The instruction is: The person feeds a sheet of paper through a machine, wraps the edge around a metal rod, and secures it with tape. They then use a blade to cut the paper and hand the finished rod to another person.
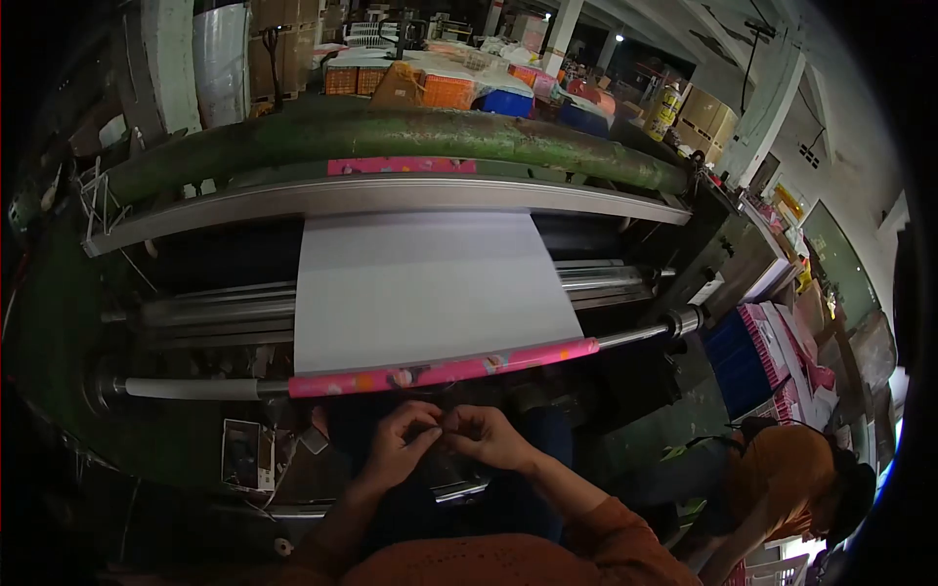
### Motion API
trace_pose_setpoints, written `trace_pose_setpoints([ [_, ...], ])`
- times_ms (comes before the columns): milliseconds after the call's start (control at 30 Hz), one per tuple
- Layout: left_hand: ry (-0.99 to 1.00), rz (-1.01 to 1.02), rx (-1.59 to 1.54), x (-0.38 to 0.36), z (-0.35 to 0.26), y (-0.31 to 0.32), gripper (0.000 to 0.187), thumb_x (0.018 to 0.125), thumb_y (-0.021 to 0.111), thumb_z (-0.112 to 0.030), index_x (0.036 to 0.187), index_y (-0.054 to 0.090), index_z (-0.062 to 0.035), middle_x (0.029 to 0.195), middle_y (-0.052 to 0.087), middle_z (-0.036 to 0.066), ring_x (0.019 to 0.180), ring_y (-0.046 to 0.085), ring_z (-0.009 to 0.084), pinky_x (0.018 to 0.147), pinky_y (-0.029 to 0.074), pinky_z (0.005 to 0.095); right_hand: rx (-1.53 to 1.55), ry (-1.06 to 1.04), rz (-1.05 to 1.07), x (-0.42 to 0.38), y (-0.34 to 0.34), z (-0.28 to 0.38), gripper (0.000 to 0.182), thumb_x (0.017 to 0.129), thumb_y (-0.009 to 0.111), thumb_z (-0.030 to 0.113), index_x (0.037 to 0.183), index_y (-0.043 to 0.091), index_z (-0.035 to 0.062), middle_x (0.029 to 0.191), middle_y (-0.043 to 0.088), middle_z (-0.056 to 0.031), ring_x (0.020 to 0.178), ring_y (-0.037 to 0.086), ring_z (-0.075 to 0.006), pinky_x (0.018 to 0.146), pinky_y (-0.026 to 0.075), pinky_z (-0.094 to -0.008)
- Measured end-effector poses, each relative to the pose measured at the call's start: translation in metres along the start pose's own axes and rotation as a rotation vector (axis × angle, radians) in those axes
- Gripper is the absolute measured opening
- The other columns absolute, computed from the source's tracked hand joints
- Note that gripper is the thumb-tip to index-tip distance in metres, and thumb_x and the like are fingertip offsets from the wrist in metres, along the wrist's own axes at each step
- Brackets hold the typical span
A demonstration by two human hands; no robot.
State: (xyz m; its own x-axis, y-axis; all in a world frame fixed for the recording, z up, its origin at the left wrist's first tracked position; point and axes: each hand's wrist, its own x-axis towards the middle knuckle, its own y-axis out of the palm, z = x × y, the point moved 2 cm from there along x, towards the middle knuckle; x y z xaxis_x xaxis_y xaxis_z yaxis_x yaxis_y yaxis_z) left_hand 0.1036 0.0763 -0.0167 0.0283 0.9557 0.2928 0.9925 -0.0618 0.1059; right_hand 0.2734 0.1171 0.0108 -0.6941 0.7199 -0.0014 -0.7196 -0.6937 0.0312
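My left hand (403,441) and my right hand (481,436) meet in front of my body, fingers curled and tips pinched together. Whatever lies between the fingertips, if anything, is too small to make out. Just beyond them is a roll of pink patterned sheet (445,370) wound on a metal shaft (633,335). From this roll a wide white sheet (435,283) runs up and back under a long metal bar (391,194). Neither hand touches the roll.
A green roller (391,137) spans the machine's back. At the lower left stands a small open box (247,455). To the right, a person in an orange shirt (789,479) bends down near a blue crate (725,363) and stacked pink-and-white material (782,347). Orange crates (447,93) stand behind.
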Motion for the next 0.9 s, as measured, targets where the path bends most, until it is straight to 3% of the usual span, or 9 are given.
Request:
trace_pose_setpoints([
  [167,-0.043,0.037,0.089,-0.015,0.014,0.023,0.011,0.083,0.066,0.001,0.093,0.061,0.0003,0.102,0.06,0.009,0.089,0.061,0.0162,0.079,0.048,0.0275,-0.052,0.09,-0.04,-0.037,-0.012,-0.02,0.007,0.086,0.062,-0.001,0.092,0.061,0.0021,0.079,0.062,-0.0024,0.075,0.06,-0.0093,0.065,0.048,-0.0236],
  [233,-0.07,0.014,0.329,-0.017,0.02,0.022,0.014,0.081,0.07,-0.01,0.089,0.062,-0.0018,0.099,0.062,0.01,0.092,0.061,0.0226,0.078,0.049,0.0338,-0.448,0.167,-0.198,-0.048,-0.026,-0.04,0.007,0.084,0.064,0.003,0.09,0.064,0.0001,0.08,0.068,-0.0095,0.073,0.066,-0.0153,0.065,0.051,-0.0284],
  [267,-0.091,-0.012,0.338,-0.022,0.029,0.018,0.014,0.081,0.07,-0.01,0.089,0.062,-0.0018,0.099,0.062,0.01,0.092,0.061,0.0226,0.078,0.049,0.0338,-0.435,0.175,-0.166,-0.054,-0.034,-0.06,0.007,0.084,0.064,0.003,0.09,0.064,0.0001,0.08,0.068,-0.0095,0.073,0.066,-0.0153,0.065,0.051,-0.0284],
  [333,0.007,-0.039,1.026,-0.029,0.05,0.007,0.014,0.08,0.069,-0.017,0.084,0.064,-0.0045,0.095,0.061,0.01,0.095,0.057,0.0261,0.086,0.045,0.0385,-0.884,0.09,-0.348,-0.072,-0.048,-0.098,0.012,0.081,0.062,0.006,0.092,0.065,0.0015,0.079,0.067,-0.0148,0.073,0.068,-0.0245,0.065,0.052,-0.0327],
  [367,-0.006,-0.051,1.033,-0.034,0.063,0.0,0.014,0.08,0.069,-0.017,0.084,0.064,-0.0045,0.095,0.061,0.01,0.095,0.057,0.0261,0.086,0.045,0.0385,-0.878,0.088,-0.331,-0.08,-0.049,-0.106,0.012,0.081,0.062,0.006,0.092,0.065,0.0015,0.079,0.067,-0.0148,0.073,0.068,-0.0245,0.065,0.052,-0.0327],
  [433,0.11,0.053,1.357,-0.045,0.081,-0.011,0.015,0.078,0.067,-0.022,0.08,0.064,-0.0074,0.092,0.06,0.008,0.1,0.053,0.0257,0.092,0.039,0.0416,-1.033,0.108,-0.246,-0.09,-0.05,-0.115,0.017,0.082,0.062,0.018,0.091,0.064,0.0038,0.085,0.066,-0.0183,0.079,0.065,-0.0368,0.068,0.051,-0.0424],
  [667,-0.026,0.121,1.366,-0.044,0.085,-0.011,0.016,0.077,0.066,-0.023,0.08,0.065,-0.0071,0.092,0.06,0.008,0.103,0.053,0.0242,0.094,0.037,0.041,-0.93,0.127,-0.243,-0.092,-0.051,-0.116,0.016,0.082,0.061,0.013,0.096,0.066,0.0069,0.085,0.067,-0.0167,0.08,0.066,-0.0343,0.066,0.051,-0.0388],
  [733,0.007,0.101,1.369,-0.044,0.085,-0.012,0.018,0.078,0.066,-0.024,0.083,0.066,-0.0069,0.093,0.06,0.008,0.102,0.053,0.0251,0.094,0.037,0.0434,-1.102,0.089,-0.234,-0.091,-0.051,-0.118,0.015,0.082,0.06,0.011,0.096,0.065,0.0074,0.086,0.067,-0.0166,0.08,0.066,-0.0329,0.066,0.051,-0.0381],
  [900,0.042,0.056,1.341,-0.047,0.089,-0.014,0.017,0.077,0.067,-0.024,0.08,0.064,-0.0075,0.092,0.059,0.009,0.101,0.053,0.0255,0.094,0.037,0.0442,-1.039,0.135,-0.25,-0.085,-0.047,-0.116,0.009,0.084,0.061,0.008,0.092,0.064,0.0064,0.083,0.067,-0.0142,0.077,0.067,-0.0288,0.064,0.051,-0.0365],
])
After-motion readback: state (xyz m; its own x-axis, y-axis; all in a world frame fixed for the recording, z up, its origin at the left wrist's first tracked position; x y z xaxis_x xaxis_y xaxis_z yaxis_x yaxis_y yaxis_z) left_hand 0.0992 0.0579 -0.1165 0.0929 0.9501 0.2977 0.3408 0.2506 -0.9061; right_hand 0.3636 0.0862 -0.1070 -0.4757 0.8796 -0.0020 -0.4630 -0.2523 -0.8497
